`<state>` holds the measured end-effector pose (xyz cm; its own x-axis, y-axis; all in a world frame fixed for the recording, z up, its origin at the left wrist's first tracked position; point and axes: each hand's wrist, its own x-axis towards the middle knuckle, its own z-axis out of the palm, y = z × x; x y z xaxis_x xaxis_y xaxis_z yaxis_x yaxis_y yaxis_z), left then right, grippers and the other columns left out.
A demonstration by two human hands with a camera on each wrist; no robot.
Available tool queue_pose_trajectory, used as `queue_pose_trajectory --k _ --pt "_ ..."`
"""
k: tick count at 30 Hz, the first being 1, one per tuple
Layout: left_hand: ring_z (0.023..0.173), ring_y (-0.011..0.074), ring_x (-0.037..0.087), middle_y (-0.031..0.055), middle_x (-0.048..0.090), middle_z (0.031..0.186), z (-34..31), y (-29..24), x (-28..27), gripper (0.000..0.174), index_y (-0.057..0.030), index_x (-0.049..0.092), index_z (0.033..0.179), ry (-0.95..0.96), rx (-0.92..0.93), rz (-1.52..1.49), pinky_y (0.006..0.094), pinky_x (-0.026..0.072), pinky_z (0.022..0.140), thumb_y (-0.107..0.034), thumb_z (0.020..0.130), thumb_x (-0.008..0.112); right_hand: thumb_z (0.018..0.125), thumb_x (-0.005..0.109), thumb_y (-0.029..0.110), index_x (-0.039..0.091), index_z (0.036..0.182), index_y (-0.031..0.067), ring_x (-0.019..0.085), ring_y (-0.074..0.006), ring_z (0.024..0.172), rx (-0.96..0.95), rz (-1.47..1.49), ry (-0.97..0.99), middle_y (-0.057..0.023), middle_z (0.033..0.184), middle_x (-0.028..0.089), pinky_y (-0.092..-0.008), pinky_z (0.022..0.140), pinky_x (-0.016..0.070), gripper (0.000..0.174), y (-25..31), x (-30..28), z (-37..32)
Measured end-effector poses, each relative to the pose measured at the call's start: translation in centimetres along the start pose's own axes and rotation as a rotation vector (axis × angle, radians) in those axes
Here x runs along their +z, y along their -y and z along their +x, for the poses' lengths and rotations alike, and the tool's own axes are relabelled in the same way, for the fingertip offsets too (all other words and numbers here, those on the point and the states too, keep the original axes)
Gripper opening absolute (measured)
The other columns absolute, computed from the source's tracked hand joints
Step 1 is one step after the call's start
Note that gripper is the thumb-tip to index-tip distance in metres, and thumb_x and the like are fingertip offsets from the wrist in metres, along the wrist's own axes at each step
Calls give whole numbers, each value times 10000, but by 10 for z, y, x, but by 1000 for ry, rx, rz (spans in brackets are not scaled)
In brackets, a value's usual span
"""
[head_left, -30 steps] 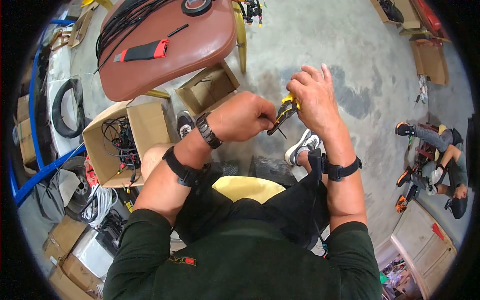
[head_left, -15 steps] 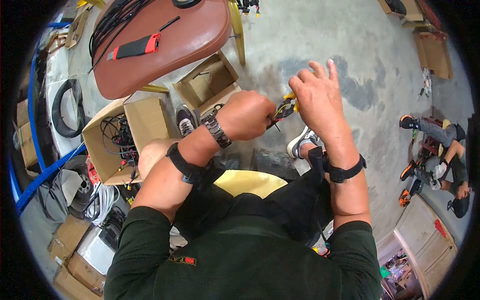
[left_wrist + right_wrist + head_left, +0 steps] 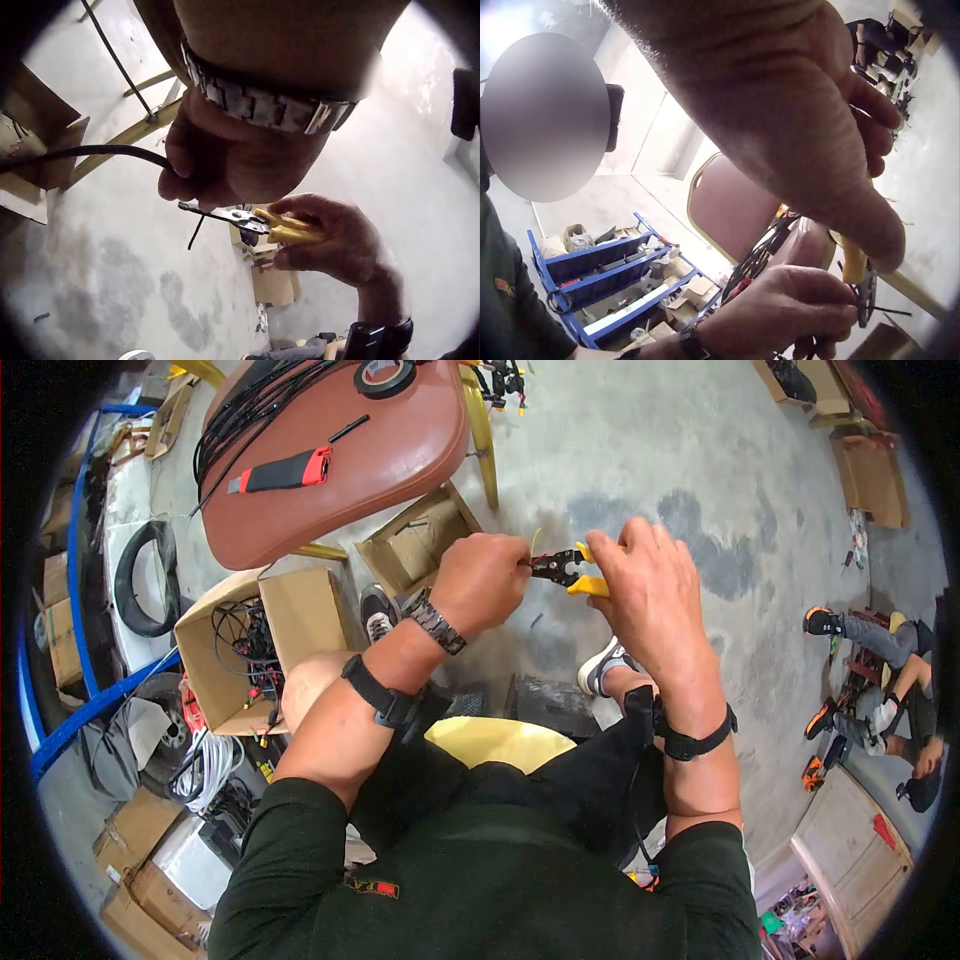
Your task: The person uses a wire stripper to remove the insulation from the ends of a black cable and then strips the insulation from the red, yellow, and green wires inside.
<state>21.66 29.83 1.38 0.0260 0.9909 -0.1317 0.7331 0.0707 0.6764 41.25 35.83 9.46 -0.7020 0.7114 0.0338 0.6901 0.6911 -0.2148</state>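
Observation:
In the head view the right hand (image 3: 652,582) grips the yellow handles (image 3: 588,586) of a pair of pliers, whose dark metal head (image 3: 552,566) points left. The left hand (image 3: 478,582) has its fingers curled at the tool's tip. In the left wrist view a black cable (image 3: 112,149) runs into the left hand (image 3: 232,157), and a short dark wire end (image 3: 196,232) sticks out past the metal head. The right hand (image 3: 337,236) holds the handles there. Fine wires beside the tool's tip are too small to tell apart.
A brown chair seat (image 3: 340,460) bears black cables (image 3: 262,420), a tape roll (image 3: 385,376) and a red-black cutter (image 3: 285,471). Cardboard boxes (image 3: 308,622) stand below it, one with wires. Another person (image 3: 900,680) sits at the far right.
The pliers have turned from a slant to nearly level, their head pointing left at the left hand's fingertips. The left hand has shifted slightly left, the right hand slightly down and right.

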Motion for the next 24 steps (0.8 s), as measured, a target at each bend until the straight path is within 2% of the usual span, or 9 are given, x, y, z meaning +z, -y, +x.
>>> queue_pose_trajectory --k 3,6,8,12,15,17,24 --pt "760 384 658 172 678 787 2 -2 -7 109 -42 711 825 -65 -23 -50 462 516 689 -138 821 659 739 707 99 628 991 99 544 -278 874 -12 -61 -61 -86 875 528 -406 751 426 265 -5 5 3" --pt "667 305 662 184 673 757 3 -7 -14 148 -13 713 910 -103 -96 -160 373 507 634 -129 819 697 776 636 63 619 993 101 538 -279 870 -26 -98 -153 -88 873 527 -407 760 418 221 -12 16 7" --pt "633 228 644 152 674 729 3 -5 -15 153 -6 714 923 -169 -76 -224 334 495 612 -123 826 708 796 590 47 611 993 102 537 -279 866 -60 -112 -241 -89 872 529 -406 753 418 206 -15 20 10" --pt "631 112 614 75 667 699 4 -4 -20 141 11 711 942 -261 -98 -319 279 483 594 -92 846 706 729 697 46 580 1033 106 555 -291 885 25 -51 -119 -97 896 529 -406 734 444 332 -7 8 13" --pt "658 78 609 43 660 703 5 -2 -21 127 27 701 952 -317 -97 -388 250 492 607 -65 866 686 656 799 68 551 1071 108 574 -305 883 74 31 -42 -108 920 526 -418 709 477 486 0 1 12" --pt "669 74 613 31 674 748 4 -1 -20 130 23 694 982 -339 -122 -441 237 501 620 -49 875 683 605 859 93 530 1097 106 586 -317 873 93 65 -1 -117 936 523 -429 695 496 592 3 -1 13" --pt "698 72 632 28 679 856 7 -7 -19 158 16 650 1047 -458 -137 -804 215 518 627 -21 896 681 626 880 150 510 1163 108 598 -338 873 180 224 58 -129 952 525 -443 690 503 654 6 -5 16"
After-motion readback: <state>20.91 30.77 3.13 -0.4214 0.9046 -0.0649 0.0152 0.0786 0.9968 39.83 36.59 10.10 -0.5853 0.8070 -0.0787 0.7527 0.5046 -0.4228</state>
